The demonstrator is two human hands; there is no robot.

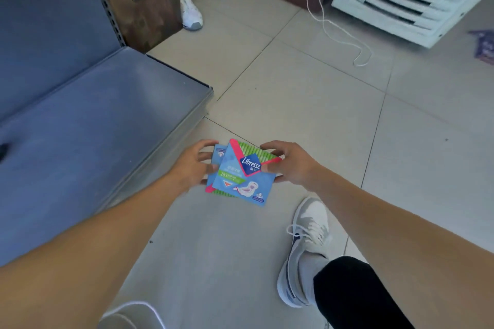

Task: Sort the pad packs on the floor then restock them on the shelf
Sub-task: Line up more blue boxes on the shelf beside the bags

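Spanning the left: bare grey shelf (88,125), front edge just beside left hand (191,165). Lower, over floor (307,104): pad packs (242,181) fanned crookedly between both hands, long axis slanting toward the shelf's front corner. Right hand (290,164) opposite. Fingers (270,146) of each curled, pinching pack edges.

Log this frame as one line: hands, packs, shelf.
left hand: holds pad packs | right hand: holds same packs | packs: stacked, above floor | shelf: bare
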